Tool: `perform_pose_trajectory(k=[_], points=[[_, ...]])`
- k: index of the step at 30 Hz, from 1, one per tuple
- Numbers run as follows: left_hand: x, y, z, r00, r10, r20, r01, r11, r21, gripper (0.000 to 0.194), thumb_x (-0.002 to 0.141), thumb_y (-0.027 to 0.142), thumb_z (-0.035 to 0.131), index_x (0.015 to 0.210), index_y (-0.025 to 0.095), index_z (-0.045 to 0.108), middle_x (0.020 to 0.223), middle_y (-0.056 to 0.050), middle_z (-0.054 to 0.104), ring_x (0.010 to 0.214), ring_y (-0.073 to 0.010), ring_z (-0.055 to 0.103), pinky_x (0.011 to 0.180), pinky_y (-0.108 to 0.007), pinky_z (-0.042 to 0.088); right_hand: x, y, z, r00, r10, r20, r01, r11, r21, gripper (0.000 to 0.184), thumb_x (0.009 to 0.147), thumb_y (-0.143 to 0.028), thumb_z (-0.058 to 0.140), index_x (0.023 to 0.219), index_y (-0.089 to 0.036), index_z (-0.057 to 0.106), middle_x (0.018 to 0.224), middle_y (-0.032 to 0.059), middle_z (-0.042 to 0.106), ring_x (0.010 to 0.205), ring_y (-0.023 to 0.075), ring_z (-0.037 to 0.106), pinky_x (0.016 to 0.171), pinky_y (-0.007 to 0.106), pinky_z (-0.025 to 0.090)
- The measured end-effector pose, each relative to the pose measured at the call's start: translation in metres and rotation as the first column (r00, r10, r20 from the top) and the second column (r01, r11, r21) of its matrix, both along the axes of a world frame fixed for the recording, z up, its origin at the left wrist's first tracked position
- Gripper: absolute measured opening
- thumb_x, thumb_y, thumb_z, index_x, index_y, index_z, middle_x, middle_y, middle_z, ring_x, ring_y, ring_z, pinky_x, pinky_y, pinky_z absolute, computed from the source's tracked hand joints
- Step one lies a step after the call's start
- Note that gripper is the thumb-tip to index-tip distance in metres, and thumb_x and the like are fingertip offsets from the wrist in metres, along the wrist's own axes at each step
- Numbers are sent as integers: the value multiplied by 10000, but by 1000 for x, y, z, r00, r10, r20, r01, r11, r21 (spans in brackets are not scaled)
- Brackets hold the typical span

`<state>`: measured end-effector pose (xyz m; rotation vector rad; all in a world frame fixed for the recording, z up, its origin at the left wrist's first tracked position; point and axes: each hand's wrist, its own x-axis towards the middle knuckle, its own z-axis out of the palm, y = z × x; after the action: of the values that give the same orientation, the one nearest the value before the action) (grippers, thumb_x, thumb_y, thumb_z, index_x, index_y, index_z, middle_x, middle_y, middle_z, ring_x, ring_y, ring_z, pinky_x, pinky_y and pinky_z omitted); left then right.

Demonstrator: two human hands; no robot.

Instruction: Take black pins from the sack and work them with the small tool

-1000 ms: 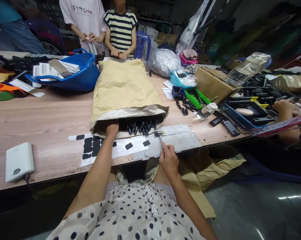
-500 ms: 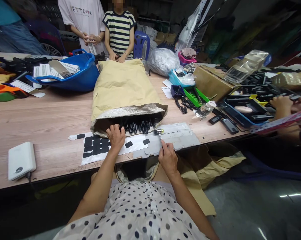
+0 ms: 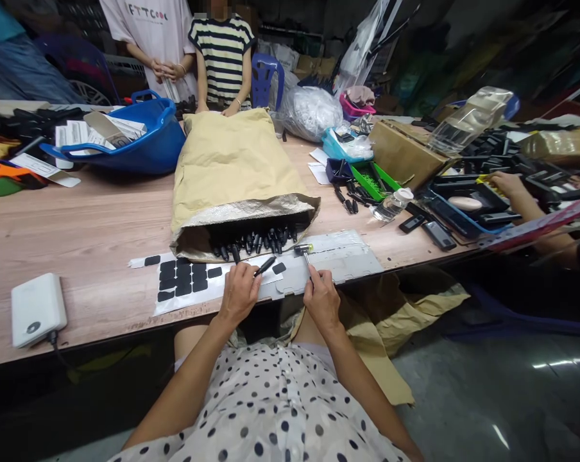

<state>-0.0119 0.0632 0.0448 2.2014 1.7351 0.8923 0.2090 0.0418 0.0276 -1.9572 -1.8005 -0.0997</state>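
Observation:
My left hand point(image 3: 240, 292) is closed around a slim black pen-shaped piece point(image 3: 265, 265), whose end points up and to the right. A second black piece point(image 3: 235, 253) stands just above the fingers; whether it is held too I cannot tell. In my right hand point(image 3: 321, 296) is the handle of a small hammer point(image 3: 303, 249), its head resting over a grey flat board point(image 3: 341, 256). In front of both hands a large tan padded bag point(image 3: 237, 154) lies with its mouth toward me, several black pieces point(image 3: 271, 240) inside. Under my left hand lies a white sheet with black stickers point(image 3: 183, 279).
A white power bank point(image 3: 38, 311) with a cable lies at left. Beyond it is a blue basin point(image 3: 126, 160) of small boxes. At right are a green tray point(image 3: 374, 181), a clear bottle point(image 3: 393, 204) and a cardboard box point(image 3: 405, 154). Two people stand across the table; another person's hand point(image 3: 509, 185) reaches in.
My left hand has drawn back from the bag's mouth, toward the right, and now holds a black pen-shaped piece. My right hand keeps the hammer in nearly the same place.

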Motion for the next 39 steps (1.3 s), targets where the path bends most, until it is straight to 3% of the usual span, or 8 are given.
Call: perform_pose_trajectory(k=[3,10,18,24,29,34,39], points=[[6,-3,-5,996,-85,-35,83,994,-71,179,959,291,494,989,230,660,963,-85,610,917,-262,559,801,-380,457,0,0,1,1000,6,-5,-5,1000,4,436,903,-144,477,1285,-233,667,1008,70,559,864,181,589,711,244,500],[9,7,-12,997,-78,-6,77,997,-25,247,887,311,631,1120,235,653,1029,-82,628,969,-270,569,853,-387,467,-1,2,0,1000,-5,-20,5,1000,17,445,892,-140,479,1286,-229,668,1009,73,559,865,185,587,715,249,499],[9,23,-16,986,-151,73,156,985,-75,138,887,350,680,950,238,730,843,-40,644,860,-229,574,809,-357,465,4,4,-4,993,35,-109,-28,998,64,426,889,-172,488,1262,-220,689,987,80,583,851,195,615,737,280,542],[7,25,-16,980,-143,139,157,983,-93,163,892,374,667,942,241,748,813,-34,656,841,-223,589,804,-359,470,21,6,-4,945,130,-301,-107,990,94,382,873,-262,584,1226,-190,712,934,90,673,837,219,658,794,354,593],[7,25,-16,974,-130,184,149,985,-90,159,897,348,657,933,227,753,817,-41,664,841,-223,597,800,-357,479,16,-11,5,868,250,-429,-178,963,201,386,933,-277,519,1268,-199,694,1096,114,749,984,237,704,877,363,598],[7,24,-17,975,-114,192,133,987,-93,132,876,321,678,945,239,755,819,-34,657,859,-228,592,828,-370,482,1,-27,12,822,378,-427,-339,926,167,427,968,-230,459,1355,-218,640,1176,94,744,1051,205,711,923,324,593],[7,24,-18,976,-123,178,145,983,-114,118,860,298,697,943,242,758,805,-27,632,840,-220,589,826,-370,482,-8,-33,14,845,390,-366,-347,920,181,435,984,-193,432,1375,-214,621,1152,102,745,1059,211,708,909,325,600]])
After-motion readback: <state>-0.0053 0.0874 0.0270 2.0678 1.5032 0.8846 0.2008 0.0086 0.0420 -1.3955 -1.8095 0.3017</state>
